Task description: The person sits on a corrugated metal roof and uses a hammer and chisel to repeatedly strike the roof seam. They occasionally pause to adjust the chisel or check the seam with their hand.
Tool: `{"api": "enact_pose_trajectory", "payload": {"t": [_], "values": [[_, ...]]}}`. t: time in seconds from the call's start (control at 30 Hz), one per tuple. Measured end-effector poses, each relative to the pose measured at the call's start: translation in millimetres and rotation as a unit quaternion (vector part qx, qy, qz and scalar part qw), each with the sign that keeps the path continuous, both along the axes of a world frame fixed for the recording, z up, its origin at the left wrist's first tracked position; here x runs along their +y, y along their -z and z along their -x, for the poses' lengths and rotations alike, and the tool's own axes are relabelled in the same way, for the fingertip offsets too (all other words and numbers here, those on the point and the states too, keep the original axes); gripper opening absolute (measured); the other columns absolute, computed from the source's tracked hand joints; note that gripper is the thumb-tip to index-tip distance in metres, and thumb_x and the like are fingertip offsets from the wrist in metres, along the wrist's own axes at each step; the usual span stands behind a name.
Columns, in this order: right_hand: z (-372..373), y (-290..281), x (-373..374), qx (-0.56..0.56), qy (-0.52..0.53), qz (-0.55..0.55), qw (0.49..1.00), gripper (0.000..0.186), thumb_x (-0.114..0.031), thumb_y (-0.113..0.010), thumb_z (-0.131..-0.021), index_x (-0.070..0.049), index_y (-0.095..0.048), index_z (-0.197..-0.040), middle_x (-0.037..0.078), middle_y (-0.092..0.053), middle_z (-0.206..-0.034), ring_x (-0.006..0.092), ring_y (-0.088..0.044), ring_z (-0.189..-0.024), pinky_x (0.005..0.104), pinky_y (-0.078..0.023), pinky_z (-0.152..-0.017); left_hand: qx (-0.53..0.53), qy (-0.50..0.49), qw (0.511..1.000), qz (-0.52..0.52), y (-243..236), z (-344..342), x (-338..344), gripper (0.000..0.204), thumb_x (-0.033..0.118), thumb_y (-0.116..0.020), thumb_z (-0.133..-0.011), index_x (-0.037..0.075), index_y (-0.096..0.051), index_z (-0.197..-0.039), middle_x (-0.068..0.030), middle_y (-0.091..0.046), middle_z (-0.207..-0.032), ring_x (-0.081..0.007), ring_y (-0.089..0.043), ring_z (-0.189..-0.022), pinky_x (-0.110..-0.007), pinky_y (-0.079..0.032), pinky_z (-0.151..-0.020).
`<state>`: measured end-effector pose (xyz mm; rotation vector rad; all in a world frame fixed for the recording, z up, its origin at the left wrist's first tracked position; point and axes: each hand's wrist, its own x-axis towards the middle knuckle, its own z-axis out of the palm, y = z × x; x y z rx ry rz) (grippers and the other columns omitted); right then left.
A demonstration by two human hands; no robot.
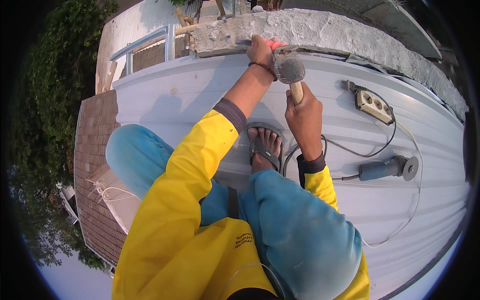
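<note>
On a white ribbed metal roof (210, 95), we see the right hand (305, 114) gripping the pale wooden handle of a blunt, grey-headed hammer (290, 69), its head held near the left hand (261, 51). At the rough grey concrete ledge (330, 31), the left hand appears closed on a bright orange object (274, 44), mostly hidden, probably to steady it. A blue-bodied angle grinder (381, 169) lies well apart, likely set down to free both hands. The hammer's head looks dusty and scuffed.

We look steeply down from our head through one wide fisheye, blue-trousered knees (312, 235) and yellow sleeves (192, 155) close below, left hand (260, 53) and right hand (305, 119) farther out, ribbed roof sheeting (382, 210) bending toward the rim.
</note>
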<state>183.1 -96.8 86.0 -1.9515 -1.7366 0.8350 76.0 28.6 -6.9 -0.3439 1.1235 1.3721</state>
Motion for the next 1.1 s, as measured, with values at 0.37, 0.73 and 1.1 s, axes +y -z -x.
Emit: {"api": "enact_pose_trajectory", "payload": {"t": [0.37, 0.73, 1.1], "values": [[-14.6, 21.4, -1.4, 0.032, 0.007, -0.033, 0.999, 0.014, -0.010, -0.067, -0.090, 0.002, -0.064, -0.096, 0.023, -0.066, -0.077, 0.0460, -0.064, -0.070, 0.0433, -0.050, -0.063, 0.000, -0.001, 1.000, -0.004, 7.4, -12.6, -4.1, 0.032, 0.034, -0.050, -0.104, 0.002, -0.047, -0.101, -0.0128, -0.059, -0.095, -0.0258, -0.062, -0.084, -0.039, -0.058, -0.074], [-50.4, 41.2, -56.4, 0.206, 0.170, 0.069, 0.961, 0.027, -0.022, -0.069, -0.095, 0.002, -0.060, -0.086, 0.006, -0.057, -0.066, 0.0137, -0.051, -0.062, 0.0325, -0.043, -0.059, 0.042, 0.000, 0.999, -0.002, -10.2, -4.0, -28.2, 0.031, 0.037, -0.049, -0.103, 0.007, -0.042, -0.097, -0.0100, -0.055, -0.083, -0.0252, -0.056, -0.065, -0.041, -0.054, -0.061], [-32.3, 22.0, -46.9, 0.357, 0.210, 0.095, 0.905, 0.029, -0.026, -0.069, -0.097, 0.000, -0.058, -0.089, 0.002, -0.056, -0.066, 0.0095, -0.050, -0.053, 0.0285, -0.040, -0.048, 0.109, 0.022, 0.993, 0.028, -20.0, -9.9, -45.2, 0.036, 0.038, -0.051, -0.101, 0.002, -0.048, -0.103, -0.0086, -0.054, -0.093, -0.0226, -0.063, -0.083, -0.041, -0.060, -0.072]]}}
